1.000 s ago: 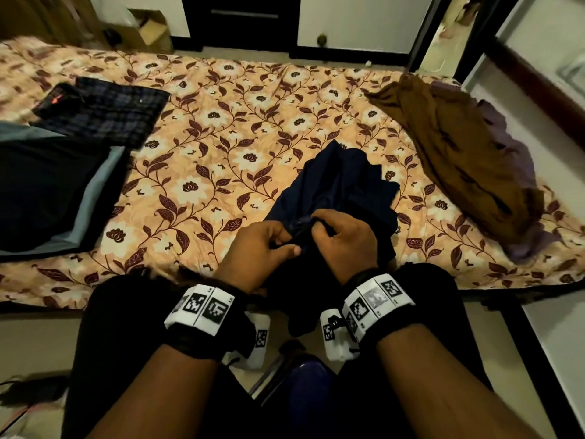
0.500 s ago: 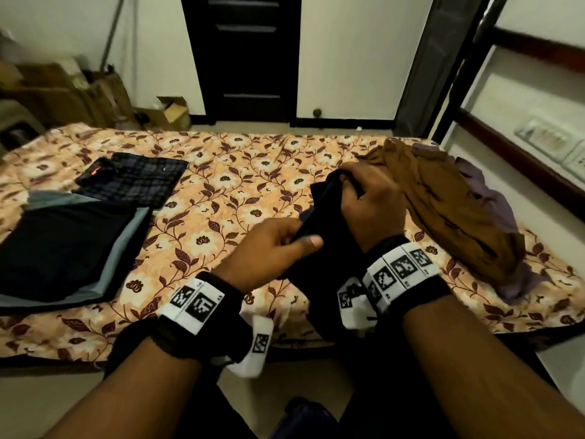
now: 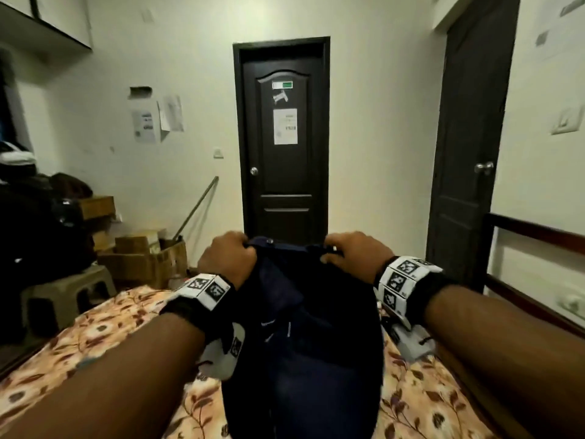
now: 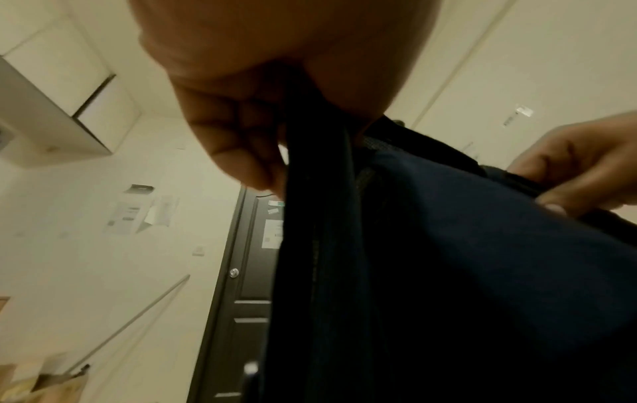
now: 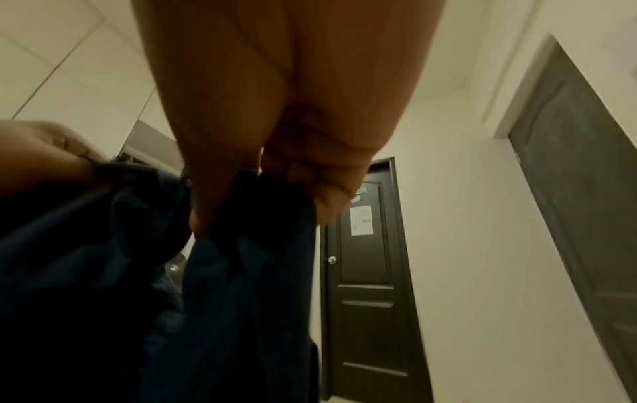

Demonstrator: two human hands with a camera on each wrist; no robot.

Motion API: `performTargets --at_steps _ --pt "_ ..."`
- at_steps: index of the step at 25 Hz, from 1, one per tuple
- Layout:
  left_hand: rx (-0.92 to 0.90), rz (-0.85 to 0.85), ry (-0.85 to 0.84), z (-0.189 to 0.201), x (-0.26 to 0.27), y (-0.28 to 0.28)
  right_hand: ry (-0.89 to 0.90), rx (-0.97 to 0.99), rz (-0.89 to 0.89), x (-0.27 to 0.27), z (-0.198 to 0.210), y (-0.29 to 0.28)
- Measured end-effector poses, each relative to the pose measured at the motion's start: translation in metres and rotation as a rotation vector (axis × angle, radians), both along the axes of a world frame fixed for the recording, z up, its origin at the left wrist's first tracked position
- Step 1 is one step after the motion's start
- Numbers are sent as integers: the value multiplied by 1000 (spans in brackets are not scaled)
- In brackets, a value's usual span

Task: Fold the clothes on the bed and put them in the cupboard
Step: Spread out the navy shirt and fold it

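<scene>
Garment: dark navy garment [image 3: 304,337], which you hold up in the air by its top edge, above the bed [image 3: 104,331] and in front of the dark panelled door [image 3: 283,172]. It hangs free from your two grips, its lower part dropping toward the bed.
Left hand: your left hand [image 3: 228,258] is curled into a fist round the top edge on the garment's left side; the left wrist view shows the fingers [image 4: 237,141] closed with cloth bunched between them.
Right hand: your right hand [image 3: 351,253] grips the same edge on the garment's right side, cloth pinched between thumb and curled fingers [image 5: 331,174].
Why held so: with your hands apart along one edge, the weight of the cloth pulls it straight, which should shake out creases and show you its shape before folding.
Landmark: both hands sit level, just below the door's lower panel in the head view, with the edge stretched between them.
Step, as I judge it: you are opening this piece out for folding; it is not yet laid flat.
Next move calls for: lowering it evenly onto the bed, keeping the edge taut.
Risk: the trailing end may bunch up under it.
Cupboard: not identifiable in these views.
</scene>
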State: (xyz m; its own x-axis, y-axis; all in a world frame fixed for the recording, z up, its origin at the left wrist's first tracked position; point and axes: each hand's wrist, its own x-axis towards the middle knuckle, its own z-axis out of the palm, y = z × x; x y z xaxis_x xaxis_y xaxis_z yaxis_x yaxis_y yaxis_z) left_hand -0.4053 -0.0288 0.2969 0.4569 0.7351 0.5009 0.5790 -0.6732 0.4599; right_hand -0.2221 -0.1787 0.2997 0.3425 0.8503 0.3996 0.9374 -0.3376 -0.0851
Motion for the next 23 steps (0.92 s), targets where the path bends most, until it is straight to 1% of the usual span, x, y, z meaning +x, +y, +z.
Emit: performTargets --at_steps 1,2,3,4,5,6,7,8,9,10,11,12,13,14,15,16,17,18,20,22,23 --pt "-26 34 82 -10 1 3 81 -134 55 6 -4 0" --pt "-28 19 104 -24 1 7 146 -227 111 8 -10 -2" --pt "-28 -23 87 -36 -3 7 214 -291 163 8 -17 -6" --pt "-34 -94 21 -43 -9 7 294 -353 224 6 -27 -12" --pt "-110 -193 -46 -48 -16 9 370 -429 281 4 -41 -20" --pt "-243 -326 -59 -53 -23 12 454 -535 324 2 -59 -30" --pt "-399 -492 80 -53 -34 10 528 -690 343 -3 -79 -42" --pt "-457 -637 346 -53 -45 4 584 -850 353 -8 -101 -54" --pt "-442 -704 643 -51 -54 -2 610 -987 341 -11 -116 -63" --pt "-407 -734 848 -53 -57 -1 625 -1048 301 -12 -121 -70" --pt "-330 -685 945 -53 -51 6 602 -956 247 -7 -118 -68" --pt "-248 -595 868 -53 -41 16 527 -718 165 3 -110 -60" --pt "-159 -443 659 -50 -30 24 448 -353 51 15 -97 -50" --pt "-71 -266 386 -48 -21 31 385 -3 -30 21 -79 -41" --pt "8 -155 129 -49 -13 30 331 238 -55 23 -66 -31" --pt "43 -148 -39 -58 -4 23 326 358 -17 18 -60 -24" --pt "20 -207 -103 -75 0 7 367 380 43 5 -70 -22" --pt "-22 -295 -123 -102 0 -13 445 367 116 -11 -91 -24" --pt "-258 -430 -171 -173 -8 -60 654 348 153 -45 -165 -40" --pt "-540 -448 -250 -252 -19 -100 938 352 59 -70 -255 -61" --pt "-628 -418 -272 -288 -24 -116 1065 363 -43 -81 -297 -73"
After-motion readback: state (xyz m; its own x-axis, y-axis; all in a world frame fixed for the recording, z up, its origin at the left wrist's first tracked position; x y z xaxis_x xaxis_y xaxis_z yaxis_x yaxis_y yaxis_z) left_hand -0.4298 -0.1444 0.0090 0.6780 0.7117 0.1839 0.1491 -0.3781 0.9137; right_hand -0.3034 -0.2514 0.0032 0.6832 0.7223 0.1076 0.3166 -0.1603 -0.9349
